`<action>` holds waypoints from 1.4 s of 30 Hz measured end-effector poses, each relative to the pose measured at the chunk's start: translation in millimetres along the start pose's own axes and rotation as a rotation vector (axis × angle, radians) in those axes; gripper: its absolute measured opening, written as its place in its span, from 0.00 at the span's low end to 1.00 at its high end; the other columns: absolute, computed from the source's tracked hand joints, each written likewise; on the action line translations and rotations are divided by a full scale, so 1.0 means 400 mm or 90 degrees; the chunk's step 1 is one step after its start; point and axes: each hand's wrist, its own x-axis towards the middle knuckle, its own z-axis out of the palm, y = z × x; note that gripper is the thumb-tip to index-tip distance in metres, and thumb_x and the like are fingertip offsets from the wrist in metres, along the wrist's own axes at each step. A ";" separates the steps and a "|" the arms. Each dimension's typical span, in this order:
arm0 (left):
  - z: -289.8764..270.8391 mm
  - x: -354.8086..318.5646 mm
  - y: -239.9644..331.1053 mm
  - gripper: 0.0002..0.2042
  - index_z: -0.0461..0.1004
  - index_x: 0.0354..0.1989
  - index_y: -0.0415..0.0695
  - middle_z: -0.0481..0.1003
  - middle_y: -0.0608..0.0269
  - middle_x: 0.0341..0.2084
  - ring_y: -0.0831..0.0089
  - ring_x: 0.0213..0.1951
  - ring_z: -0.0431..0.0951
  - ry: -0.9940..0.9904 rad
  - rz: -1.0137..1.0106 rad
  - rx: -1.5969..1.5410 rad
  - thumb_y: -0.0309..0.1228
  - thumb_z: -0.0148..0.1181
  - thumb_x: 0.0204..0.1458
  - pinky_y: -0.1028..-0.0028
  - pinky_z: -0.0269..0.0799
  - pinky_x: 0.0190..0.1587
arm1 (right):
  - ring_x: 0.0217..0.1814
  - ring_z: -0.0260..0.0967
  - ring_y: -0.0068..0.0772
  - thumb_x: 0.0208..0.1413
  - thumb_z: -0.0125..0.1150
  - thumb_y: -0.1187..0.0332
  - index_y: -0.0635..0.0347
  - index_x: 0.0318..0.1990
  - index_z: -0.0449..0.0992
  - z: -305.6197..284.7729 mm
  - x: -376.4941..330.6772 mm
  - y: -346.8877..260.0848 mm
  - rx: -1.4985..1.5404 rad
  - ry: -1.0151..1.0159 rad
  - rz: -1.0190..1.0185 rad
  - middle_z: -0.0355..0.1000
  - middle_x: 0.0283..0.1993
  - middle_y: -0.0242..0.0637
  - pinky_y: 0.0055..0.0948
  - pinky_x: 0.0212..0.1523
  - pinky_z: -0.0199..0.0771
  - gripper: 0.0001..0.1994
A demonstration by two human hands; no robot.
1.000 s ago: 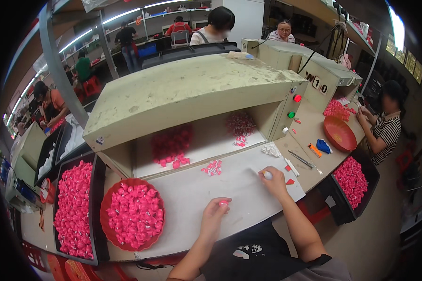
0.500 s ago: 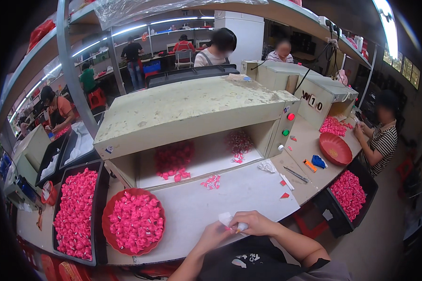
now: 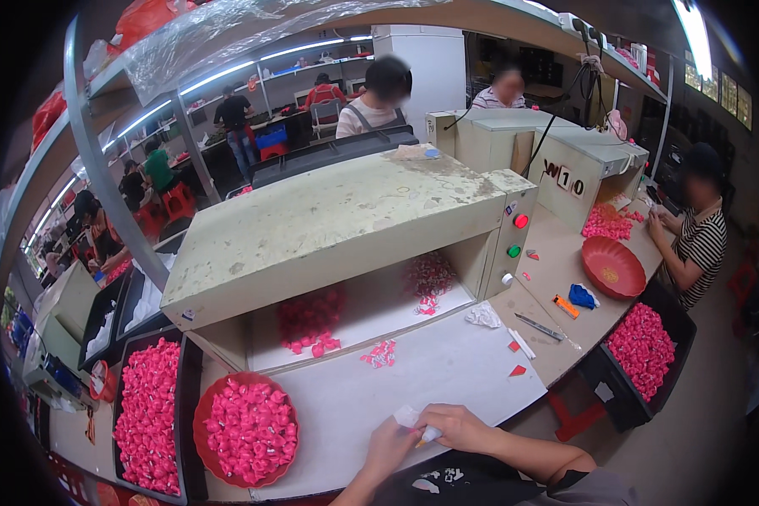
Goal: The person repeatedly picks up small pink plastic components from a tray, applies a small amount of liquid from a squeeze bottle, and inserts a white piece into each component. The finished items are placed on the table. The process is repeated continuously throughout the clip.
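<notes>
My left hand [image 3: 388,445] and my right hand [image 3: 454,427] meet over the front edge of the white work surface. The right fingers are closed around a small white squeeze bottle [image 3: 431,434] with a yellowish tip, slanting down toward the left hand. The left fingers are pinched on a small pink piece, mostly hidden. A crumpled white tissue [image 3: 406,416] sticks up between the hands; I cannot tell which one holds it. Left of my hands, a red bowl [image 3: 201,426] is heaped with small pink pieces [image 3: 251,428]. Pink-and-white bits [image 3: 379,354] lie on the white sheet [image 3: 337,396] ahead.
A beige open-fronted box [image 3: 337,228] stands ahead with pink pieces inside. Black crates [image 3: 192,405] of pink pieces flank the bench. To the right lie a tweezers-like metal tool [image 3: 538,327], an orange cutter [image 3: 566,306], blue cloth [image 3: 582,296] and another red bowl [image 3: 607,291]. Co-workers sit nearby.
The view has shifted slightly. The bottle's tip has swung further down beside the left fingers, and the hands remain together.
</notes>
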 end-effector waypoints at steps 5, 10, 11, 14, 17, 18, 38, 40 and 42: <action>0.031 0.022 -0.051 0.12 0.73 0.37 0.39 0.73 0.58 0.33 0.71 0.34 0.72 0.046 0.042 0.084 0.24 0.60 0.42 0.75 0.67 0.38 | 0.35 0.70 0.38 0.34 0.59 0.82 0.62 0.33 0.71 -0.025 -0.012 0.049 0.000 0.069 0.018 0.69 0.32 0.37 0.29 0.34 0.70 0.13; -0.027 0.033 -0.079 0.08 0.72 0.34 0.37 0.70 0.54 0.35 0.66 0.40 0.70 0.129 -0.056 -0.268 0.23 0.57 0.44 0.71 0.65 0.44 | 0.34 0.70 0.37 0.35 0.60 0.80 0.60 0.33 0.70 -0.113 -0.024 0.142 -0.076 0.279 0.130 0.68 0.33 0.36 0.30 0.34 0.70 0.13; -0.042 0.037 -0.066 0.09 0.71 0.35 0.36 0.70 0.58 0.34 0.71 0.39 0.69 0.120 -0.060 -0.299 0.22 0.56 0.44 0.75 0.64 0.43 | 0.35 0.70 0.38 0.36 0.60 0.78 0.59 0.33 0.70 -0.130 -0.026 0.157 -0.103 0.311 0.141 0.68 0.33 0.36 0.31 0.34 0.70 0.13; -0.113 0.013 -0.006 0.11 0.70 0.42 0.42 0.66 0.65 0.37 0.76 0.43 0.63 0.094 -0.134 -0.298 0.26 0.54 0.49 0.75 0.58 0.49 | 0.36 0.68 0.36 0.39 0.61 0.77 0.59 0.37 0.71 -0.164 -0.016 0.172 -0.162 0.376 0.221 0.68 0.36 0.38 0.29 0.35 0.69 0.14; -0.193 -0.002 -0.033 0.09 0.70 0.40 0.39 0.71 0.60 0.40 0.77 0.39 0.68 0.208 -0.034 -0.173 0.25 0.54 0.49 0.78 0.64 0.44 | 0.38 0.68 0.37 0.42 0.62 0.73 0.57 0.38 0.72 -0.131 -0.010 0.190 -0.057 0.401 0.194 0.67 0.39 0.39 0.29 0.37 0.69 0.13; -0.229 -0.025 -0.029 0.08 0.70 0.38 0.38 0.70 0.60 0.40 0.79 0.36 0.68 0.253 -0.014 -0.118 0.25 0.53 0.50 0.80 0.64 0.40 | 0.40 0.67 0.37 0.42 0.62 0.73 0.57 0.39 0.72 -0.114 -0.005 0.190 -0.020 0.365 0.182 0.66 0.39 0.38 0.29 0.38 0.69 0.13; -0.334 0.279 -0.058 0.17 0.68 0.45 0.45 0.69 0.49 0.36 0.57 0.42 0.69 0.156 -0.144 0.508 0.30 0.58 0.45 0.63 0.66 0.42 | 0.26 0.63 0.26 0.38 0.61 0.81 0.64 0.35 0.73 -0.032 0.006 0.181 0.075 0.220 0.148 0.67 0.36 0.39 0.22 0.32 0.64 0.12; -0.288 0.312 -0.092 0.19 0.66 0.47 0.47 0.66 0.47 0.40 0.53 0.43 0.68 0.190 -0.121 0.585 0.32 0.59 0.44 0.62 0.66 0.42 | 0.26 0.63 0.26 0.38 0.61 0.81 0.64 0.35 0.73 -0.037 0.002 0.186 0.074 0.217 0.159 0.67 0.36 0.39 0.22 0.32 0.64 0.12; -0.254 0.334 -0.110 0.23 0.64 0.50 0.49 0.62 0.45 0.45 0.48 0.46 0.64 0.220 -0.135 0.585 0.35 0.60 0.44 0.59 0.65 0.44 | 0.26 0.63 0.26 0.38 0.61 0.81 0.64 0.34 0.73 -0.039 0.001 0.188 0.076 0.217 0.170 0.67 0.36 0.39 0.22 0.32 0.64 0.12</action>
